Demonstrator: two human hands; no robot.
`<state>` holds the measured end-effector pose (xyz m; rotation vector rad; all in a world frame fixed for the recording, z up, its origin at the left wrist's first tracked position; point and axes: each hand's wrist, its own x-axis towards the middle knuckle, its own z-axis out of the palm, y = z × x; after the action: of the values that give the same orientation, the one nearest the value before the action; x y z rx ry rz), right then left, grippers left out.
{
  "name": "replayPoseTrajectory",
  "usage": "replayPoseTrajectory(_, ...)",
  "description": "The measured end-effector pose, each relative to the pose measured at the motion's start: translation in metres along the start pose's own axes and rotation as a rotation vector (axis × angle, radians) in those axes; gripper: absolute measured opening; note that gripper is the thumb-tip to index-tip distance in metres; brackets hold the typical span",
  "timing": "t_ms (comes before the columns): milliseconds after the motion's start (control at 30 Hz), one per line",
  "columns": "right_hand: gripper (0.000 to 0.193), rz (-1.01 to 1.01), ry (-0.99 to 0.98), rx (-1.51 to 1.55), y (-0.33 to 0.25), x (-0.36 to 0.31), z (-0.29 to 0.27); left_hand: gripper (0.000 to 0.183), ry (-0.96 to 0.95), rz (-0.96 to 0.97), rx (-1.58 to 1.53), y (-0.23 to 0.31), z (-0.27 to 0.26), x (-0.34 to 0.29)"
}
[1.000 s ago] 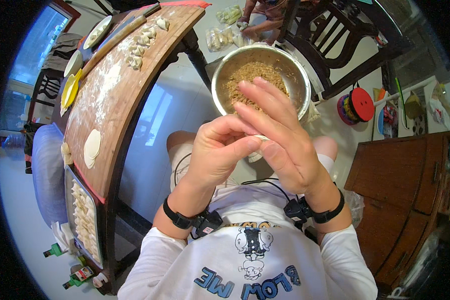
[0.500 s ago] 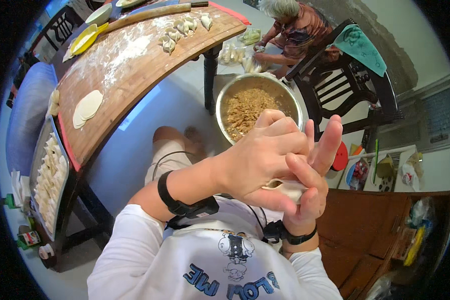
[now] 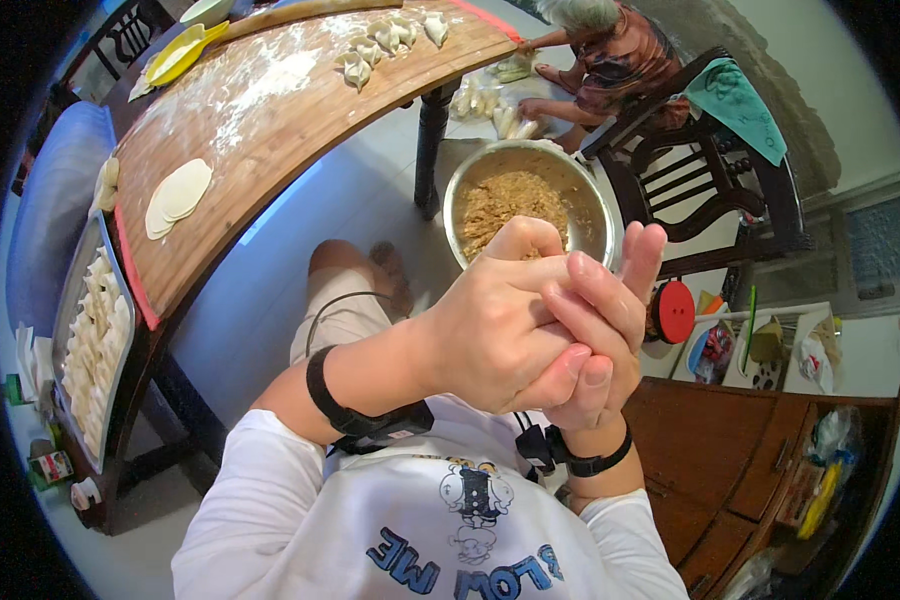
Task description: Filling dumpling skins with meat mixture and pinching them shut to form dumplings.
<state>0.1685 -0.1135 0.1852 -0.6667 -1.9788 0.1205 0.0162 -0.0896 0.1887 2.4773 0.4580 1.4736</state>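
In front of my chest both hands press together, fingers folded over each other. My left hand is closed, its thumb laid against the fingers of my right hand, which wraps round from the other side. Between them is a dumpling, now hidden by the fingers; it showed half a second ago. Just beyond my hands stands a steel bowl of minced filling. Over to the left, a few round dough wrappers lie overlapping on a floured wooden board.
Several finished dumplings sit at the board's far side, near a rolling pin and a yellow scoop. A tray of dumplings stands at left. Another person crouches beyond the bowl, beside a dark chair. A wooden cabinet is at right.
My fingers have closed over the dumpling, which was partly visible between the hands before. My right fingers have drawn in over the left hand. The crouching person's arms have moved apart.
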Motion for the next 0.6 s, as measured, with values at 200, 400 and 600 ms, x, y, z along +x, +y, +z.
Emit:
replayPoseTrajectory(200, 0.050, 0.033, -0.006, 0.093, -0.005, 0.011, 0.012, 0.029, 0.181, -0.032, -0.030, -0.004, 0.003, -0.009)
replayPoseTrajectory(400, 0.063, 0.116, -0.099, 0.058, 0.011, 0.019, 0.022, 0.036, 0.062, -0.175, -0.150, -0.021, -0.011, -0.027)
replayPoseTrajectory(600, 0.079, 0.265, -0.081, 0.165, 0.023, 0.025, 0.044, 0.054, -0.163, -0.709, -0.633, -0.015, -0.046, -0.028)
